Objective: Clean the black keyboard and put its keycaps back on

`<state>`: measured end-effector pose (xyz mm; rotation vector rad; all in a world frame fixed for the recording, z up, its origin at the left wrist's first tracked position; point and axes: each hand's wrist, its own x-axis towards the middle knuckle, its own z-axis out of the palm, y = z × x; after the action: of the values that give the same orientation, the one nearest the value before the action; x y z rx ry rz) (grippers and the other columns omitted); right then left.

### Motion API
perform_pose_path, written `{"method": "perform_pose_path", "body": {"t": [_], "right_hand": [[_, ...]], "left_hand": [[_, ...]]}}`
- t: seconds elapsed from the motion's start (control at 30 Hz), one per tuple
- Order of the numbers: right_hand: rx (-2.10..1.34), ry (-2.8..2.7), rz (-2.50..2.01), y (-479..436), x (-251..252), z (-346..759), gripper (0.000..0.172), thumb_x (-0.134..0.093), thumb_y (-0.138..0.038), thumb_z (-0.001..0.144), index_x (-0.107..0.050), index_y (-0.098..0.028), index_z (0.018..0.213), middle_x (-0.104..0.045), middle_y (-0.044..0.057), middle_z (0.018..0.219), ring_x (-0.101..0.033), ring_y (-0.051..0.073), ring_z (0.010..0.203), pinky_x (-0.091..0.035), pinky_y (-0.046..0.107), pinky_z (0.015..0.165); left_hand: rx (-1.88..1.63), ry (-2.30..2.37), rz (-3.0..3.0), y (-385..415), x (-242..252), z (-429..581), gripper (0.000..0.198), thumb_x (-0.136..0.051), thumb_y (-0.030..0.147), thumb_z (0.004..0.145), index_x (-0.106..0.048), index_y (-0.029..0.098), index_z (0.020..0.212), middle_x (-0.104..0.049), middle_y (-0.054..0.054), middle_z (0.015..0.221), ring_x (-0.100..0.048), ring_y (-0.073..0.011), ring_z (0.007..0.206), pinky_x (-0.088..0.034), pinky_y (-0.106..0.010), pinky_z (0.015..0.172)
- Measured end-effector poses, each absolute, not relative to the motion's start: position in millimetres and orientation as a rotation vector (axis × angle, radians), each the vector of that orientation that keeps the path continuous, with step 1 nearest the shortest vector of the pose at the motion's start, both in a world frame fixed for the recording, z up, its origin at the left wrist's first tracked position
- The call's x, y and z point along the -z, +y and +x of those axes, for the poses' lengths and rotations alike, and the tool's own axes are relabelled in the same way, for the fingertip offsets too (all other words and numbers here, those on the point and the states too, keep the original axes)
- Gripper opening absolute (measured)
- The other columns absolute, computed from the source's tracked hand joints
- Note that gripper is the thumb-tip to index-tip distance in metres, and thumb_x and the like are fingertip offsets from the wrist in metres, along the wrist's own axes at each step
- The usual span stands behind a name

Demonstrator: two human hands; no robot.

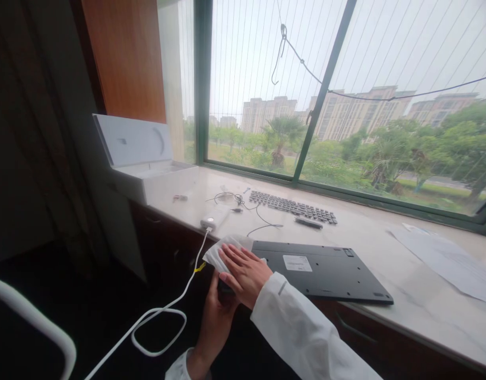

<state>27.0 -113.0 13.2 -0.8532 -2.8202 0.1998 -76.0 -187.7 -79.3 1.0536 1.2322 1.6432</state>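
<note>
Black panel point(332, 272), 1: on counter point(369, 237), label point(297, 263) upward. White cloth point(216, 258), 1: beneath flat right hand point(246, 274), fingers extended. Left hand point(219, 319): below, closure cannot be told. Step: apparently wiping; next move wants even pressure.

Hazy daylight from window point(325, 89); left side near black; soft detail; edges stretched.

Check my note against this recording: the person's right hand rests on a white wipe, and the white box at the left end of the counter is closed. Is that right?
Not quite: the head view shows the white box open, its lid raised. The right hand does rest on the white wipe, and the box is at the left end of the counter.
</note>
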Motion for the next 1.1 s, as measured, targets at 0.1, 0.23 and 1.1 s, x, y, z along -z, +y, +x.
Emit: {"method": "perform_pose_path", "body": {"t": [0.1, 0.23, 1.1], "right_hand": [[-0.219, -2.819, -0.954, -107.7, -19.6, 22.4, 0.065, -0.022, -0.053, 0.099, -0.024, -0.017, 0.153, -0.019, 0.005, 0.159, -0.016, 0.02, 0.147, -0.017, 0.043, 0.121], [-0.248, -2.781, -1.144, -102.7, -25.8, 25.9, 0.062, -0.023, -0.049, 0.099, -0.025, -0.017, 0.153, -0.022, 0.006, 0.158, -0.019, 0.021, 0.147, -0.019, 0.043, 0.12], [-0.251, -2.474, -1.951, -45.2, -2.6, 254.9, 0.065, -0.007, -0.047, 0.098, -0.016, -0.016, 0.155, -0.014, 0.004, 0.16, -0.012, 0.02, 0.147, -0.015, 0.042, 0.12]], "left_hand": [[-1.64, 1.26, 1.009, -186.8, 78.6, -75.6, 0.093, -0.076, 0.038, 0.073, -0.027, 0.015, 0.149, -0.072, -0.014, 0.106, -0.071, -0.0317, 0.087, -0.059, -0.043, 0.079], [-1.734, 1.202, 1.027, -185.6, 74.3, -74.6, 0.091, -0.077, 0.035, 0.073, -0.029, 0.024, 0.149, -0.052, -0.012, 0.141, -0.057, -0.0308, 0.121, -0.048, -0.043, 0.102], [-1.69, 1.292, 1.112, -191.5, 60.4, -73.6, 0.084, -0.073, 0.039, 0.078, -0.028, 0.032, 0.149, -0.054, -0.006, 0.14, -0.06, -0.0257, 0.118, -0.05, -0.038, 0.101]]}}
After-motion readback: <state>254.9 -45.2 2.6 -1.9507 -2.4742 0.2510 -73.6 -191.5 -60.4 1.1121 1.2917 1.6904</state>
